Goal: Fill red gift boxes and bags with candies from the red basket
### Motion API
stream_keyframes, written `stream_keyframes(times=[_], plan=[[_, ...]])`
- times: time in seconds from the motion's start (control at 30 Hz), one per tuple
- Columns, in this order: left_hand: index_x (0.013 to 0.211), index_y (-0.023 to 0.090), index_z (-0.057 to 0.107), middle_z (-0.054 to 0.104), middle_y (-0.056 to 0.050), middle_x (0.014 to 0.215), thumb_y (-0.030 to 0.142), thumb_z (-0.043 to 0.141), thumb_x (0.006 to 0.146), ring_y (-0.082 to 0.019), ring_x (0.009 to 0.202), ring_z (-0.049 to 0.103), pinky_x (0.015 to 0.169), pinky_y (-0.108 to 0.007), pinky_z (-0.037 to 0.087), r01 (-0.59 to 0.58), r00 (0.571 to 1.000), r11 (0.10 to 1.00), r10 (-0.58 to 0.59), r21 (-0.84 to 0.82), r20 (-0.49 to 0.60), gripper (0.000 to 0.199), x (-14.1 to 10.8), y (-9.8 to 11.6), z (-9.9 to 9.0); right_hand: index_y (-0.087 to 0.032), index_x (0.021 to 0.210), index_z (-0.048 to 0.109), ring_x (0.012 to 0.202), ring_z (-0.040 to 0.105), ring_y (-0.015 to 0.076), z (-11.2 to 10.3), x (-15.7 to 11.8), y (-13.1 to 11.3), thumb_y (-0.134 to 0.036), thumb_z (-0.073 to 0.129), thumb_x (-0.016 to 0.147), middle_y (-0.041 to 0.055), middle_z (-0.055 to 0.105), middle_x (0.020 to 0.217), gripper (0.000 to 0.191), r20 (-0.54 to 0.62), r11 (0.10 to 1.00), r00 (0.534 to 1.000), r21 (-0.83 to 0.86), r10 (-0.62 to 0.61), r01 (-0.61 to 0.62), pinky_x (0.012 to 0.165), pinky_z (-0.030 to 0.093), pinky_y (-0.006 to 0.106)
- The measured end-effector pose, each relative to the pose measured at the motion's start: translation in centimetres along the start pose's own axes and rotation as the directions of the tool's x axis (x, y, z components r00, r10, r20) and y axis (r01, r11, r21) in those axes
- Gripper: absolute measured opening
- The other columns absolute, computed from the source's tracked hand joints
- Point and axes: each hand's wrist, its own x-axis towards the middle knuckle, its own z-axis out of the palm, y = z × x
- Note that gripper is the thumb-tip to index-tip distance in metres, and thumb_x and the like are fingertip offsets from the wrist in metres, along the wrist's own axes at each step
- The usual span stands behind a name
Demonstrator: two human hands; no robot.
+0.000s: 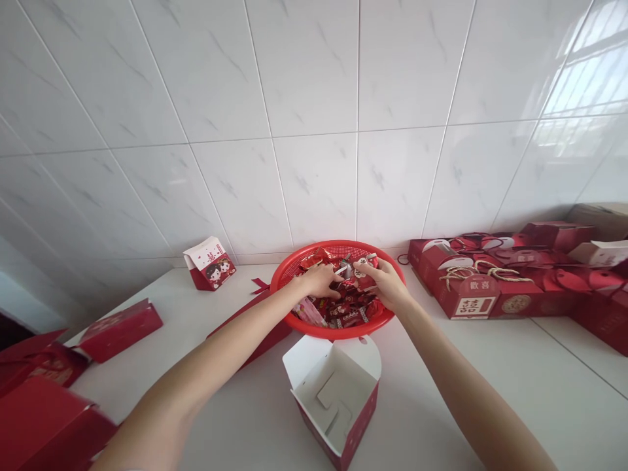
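Observation:
A red plastic basket (338, 333) full of wrapped candies (350, 317) stands against the wall. My left hand (321, 281) reaches into it from the left, fingers apart among the candies; its fingertips are partly hidden. On the basket's right side, my right hand (387, 281) pinches a small red packet (364, 278) with pale print between thumb and fingers. In front of the basket, nearest to me, an open red gift box (360, 425) shows its white inside, flaps up, with nothing in it.
Many red gift boxes (515, 297), some tied with cord, are grouped at the right. A small box with cartoon figures (210, 265) stands at the back left. More red boxes (120, 330) lie on the left. A flat red piece (262, 343) lies partly under the basket.

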Motion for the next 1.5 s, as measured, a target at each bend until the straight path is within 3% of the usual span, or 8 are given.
stream_keyframes(times=[0.17, 0.57, 0.77, 1.0, 1.17, 1.27, 1.37, 1.5], plan=[[0.126, 0.029, 0.067, 0.074, -0.011, 0.12, 0.049, 0.066, 0.087, -0.034, 0.111, 0.069, 0.092, -0.04, 0.052, 0.087, 0.987, 0.994, -0.096, 0.072, 0.13, 0.044, 1.5, 1.7, 0.1, -0.019, 0.069, 0.062, 0.053, 0.057, 0.0125, -0.1, 0.1, 0.1, -0.05, 0.093, 0.052, -0.0024, 0.063, 0.061, 0.046, 0.012, 1.0, 1.0, 0.012, -0.019, 0.019, 0.051, 0.048, 0.027], [0.097, 0.023, 0.072, 0.077, -0.008, 0.104, 0.022, 0.074, 0.073, -0.03, 0.098, 0.072, 0.08, -0.033, 0.053, 0.117, 0.99, 0.993, -0.114, -0.031, 0.085, 0.024, 0.9, 0.9, -0.1, -0.019, 0.066, 0.058, 0.051, 0.056, 0.0116, -0.3, 0.2, 0.4, -0.06, 0.091, 0.051, -0.0037, 0.059, 0.059, 0.054, 0.003, 0.997, 1.0, 0.076, -0.018, 0.018, 0.049, 0.048, 0.025], [0.07, 0.023, 0.069, 0.075, -0.007, 0.082, 0.039, 0.076, 0.07, -0.031, 0.085, 0.071, 0.071, -0.033, 0.05, 0.164, 0.986, 0.975, -0.165, -0.148, 0.005, 0.018, 1.7, 0.7, 1.1, -0.019, 0.07, 0.06, 0.052, 0.059, 0.0121, -0.4, 0.4, 0.6, -0.058, 0.089, 0.057, -0.0026, 0.063, 0.063, 0.05, 0.017, 0.997, 0.999, 0.071, -0.045, 0.044, 0.051, 0.049, 0.026], [0.045, 0.023, 0.057, 0.057, 0.003, 0.048, 0.021, 0.077, 0.054, -0.019, 0.059, 0.061, 0.057, -0.027, 0.042, 0.135, 0.986, 0.925, -0.16, -0.356, -0.041, 0.022, 2.2, -0.7, 1.3, -0.02, 0.067, 0.057, 0.051, 0.055, 0.0114, -0.4, 0.3, 0.6, -0.055, 0.091, 0.056, -0.0036, 0.061, 0.06, 0.049, 0.012, 0.993, 0.999, 0.107, -0.05, 0.048, 0.051, 0.048, 0.027], [0.058, 0.022, 0.069, 0.07, 0.001, 0.065, 0.033, 0.073, 0.066, -0.019, 0.071, 0.065, 0.068, -0.028, 0.049, 0.048, 0.99, 0.807, -0.115, -0.588, -0.076, 0.015, 0.9, -2.1, 0.0, -0.02, 0.069, 0.061, 0.052, 0.056, 0.0125, -0.3, 0.2, 0.5, -0.055, 0.091, 0.055, -0.0024, 0.063, 0.062, 0.048, 0.001, 0.994, 0.999, 0.1, -0.051, 0.05, 0.051, 0.048, 0.027], [0.07, 0.021, 0.077, 0.076, -0.002, 0.079, 0.036, 0.073, 0.068, -0.023, 0.088, 0.068, 0.084, -0.033, 0.051, 0.01, 0.991, 0.639, -0.11, -0.769, -0.079, 0.016, 0.3, -2.6, -0.3, -0.02, 0.065, 0.059, 0.051, 0.056, 0.0123, -0.3, 0.3, 0.5, -0.054, 0.091, 0.056, -0.0027, 0.061, 0.06, 0.048, -0.005, 0.992, 0.999, 0.119, -0.051, 0.051, 0.05, 0.048, 0.027], [0.07, 0.022, 0.079, 0.076, -0.002, 0.079, 0.033, 0.076, 0.062, -0.025, 0.093, 0.067, 0.092, -0.035, 0.049, 0.016, 0.992, 0.459, -0.117, -0.888, -0.042, 0.014, 0.2, -2.8, -0.1, -0.02, 0.069, 0.061, 0.053, 0.058, 0.0129, -0.4, 0.5, 0.7, -0.053, 0.09, 0.057, -0.0025, 0.063, 0.062, 0.046, -0.028, 0.991, 0.998, 0.127, -0.047, 0.051, 0.051, 0.048, 0.026], [0.07, 0.021, 0.078, 0.076, -0.001, 0.076, 0.029, 0.073, 0.063, -0.023, 0.088, 0.067, 0.089, -0.035, 0.05, -0.003, 0.983, 0.381, -0.17, -0.925, -0.074, 0.011, 0.4, -2.9, 0.3, -0.02, 0.072, 0.062, 0.056, 0.061, 0.014, -0.6, 0.7, 1.0, -0.052, 0.09, 0.058, -0.0021, 0.065, 0.065, 0.045, -0.06, 0.99, 0.996, 0.121, -0.069, 0.075, 0.052, 0.049, 0.027]])
